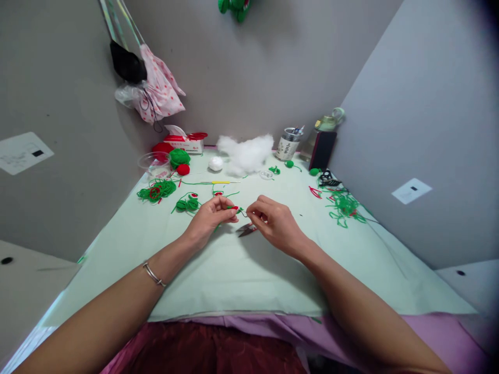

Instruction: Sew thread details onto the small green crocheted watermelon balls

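Between thumb and fingers, my left hand pinches a small red and green crochet piece. A dark thread runs from that piece to my right hand, whose fingertips are closed on its end; whether a needle is there too is too small to tell. Partly under my right hand lies a pair of scissors, its blades pointing left and its handles mostly hidden. Just beyond my left hand are a yellow-handled crochet hook and green crochet pieces with red parts.
At the back stand white stuffing, a tissue box, a pen jar, a bottle and a phone. Yarn balls and a plastic tub sit left. Yarn scraps lie right. Walls enclose the table.
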{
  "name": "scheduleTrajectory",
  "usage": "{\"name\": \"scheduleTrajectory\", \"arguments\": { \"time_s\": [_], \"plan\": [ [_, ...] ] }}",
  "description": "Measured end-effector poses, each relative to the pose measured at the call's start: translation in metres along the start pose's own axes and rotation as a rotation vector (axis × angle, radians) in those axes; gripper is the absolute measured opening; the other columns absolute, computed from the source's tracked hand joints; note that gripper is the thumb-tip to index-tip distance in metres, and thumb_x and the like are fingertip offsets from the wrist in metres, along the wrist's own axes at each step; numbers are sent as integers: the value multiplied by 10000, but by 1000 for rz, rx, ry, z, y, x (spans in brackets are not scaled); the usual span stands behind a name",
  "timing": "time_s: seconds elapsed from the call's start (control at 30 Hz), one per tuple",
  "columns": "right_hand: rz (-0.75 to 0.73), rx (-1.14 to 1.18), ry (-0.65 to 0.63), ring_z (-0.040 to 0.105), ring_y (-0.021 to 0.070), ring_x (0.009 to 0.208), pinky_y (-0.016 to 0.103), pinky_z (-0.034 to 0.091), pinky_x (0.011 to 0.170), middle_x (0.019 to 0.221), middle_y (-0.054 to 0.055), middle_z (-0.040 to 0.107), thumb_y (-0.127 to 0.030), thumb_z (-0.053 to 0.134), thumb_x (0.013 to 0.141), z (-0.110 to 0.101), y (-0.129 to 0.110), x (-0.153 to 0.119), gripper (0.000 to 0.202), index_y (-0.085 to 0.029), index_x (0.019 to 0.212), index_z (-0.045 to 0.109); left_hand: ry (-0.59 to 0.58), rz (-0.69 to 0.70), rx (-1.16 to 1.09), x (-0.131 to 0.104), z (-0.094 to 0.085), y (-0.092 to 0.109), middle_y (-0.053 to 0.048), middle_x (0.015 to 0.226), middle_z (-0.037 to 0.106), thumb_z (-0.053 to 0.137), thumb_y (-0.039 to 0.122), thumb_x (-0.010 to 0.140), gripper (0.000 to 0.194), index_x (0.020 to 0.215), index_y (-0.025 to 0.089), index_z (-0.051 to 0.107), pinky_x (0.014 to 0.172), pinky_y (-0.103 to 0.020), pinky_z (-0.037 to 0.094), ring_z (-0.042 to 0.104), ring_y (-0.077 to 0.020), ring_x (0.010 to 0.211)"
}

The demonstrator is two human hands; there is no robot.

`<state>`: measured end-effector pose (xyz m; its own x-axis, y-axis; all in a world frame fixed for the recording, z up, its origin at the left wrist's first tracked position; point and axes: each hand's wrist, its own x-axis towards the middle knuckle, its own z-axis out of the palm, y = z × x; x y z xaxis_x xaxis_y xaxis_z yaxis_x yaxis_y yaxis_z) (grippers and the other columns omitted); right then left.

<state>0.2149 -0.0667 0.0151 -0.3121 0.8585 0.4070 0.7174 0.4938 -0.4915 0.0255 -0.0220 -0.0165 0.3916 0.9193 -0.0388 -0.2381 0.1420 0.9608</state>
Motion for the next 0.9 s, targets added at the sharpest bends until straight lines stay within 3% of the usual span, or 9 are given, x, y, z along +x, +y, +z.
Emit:
{"name": "scheduleTrajectory", "arguments": {
  "time_s": [0.5,0.9],
  "plan": [
    [1,-91,-37,483,111,661,239,323,618,780,12,540,-161,529,925,-7,8,2,162,-195,857,672,-87,-34,69,0,-6,5,-5,816,661,764,263,733,210,909,177,690,835,-321,538,679,-141,757],
    [14,113,-67,494,101,662,231,356,628,767,-4,533,-167,582,909,-15,14,4,139,-208,889,714,-152,-126,55,1,-13,6,-26,861,719,788,297,730,245,939,179,737,832,-306,534,695,-143,753]
  ]
}}
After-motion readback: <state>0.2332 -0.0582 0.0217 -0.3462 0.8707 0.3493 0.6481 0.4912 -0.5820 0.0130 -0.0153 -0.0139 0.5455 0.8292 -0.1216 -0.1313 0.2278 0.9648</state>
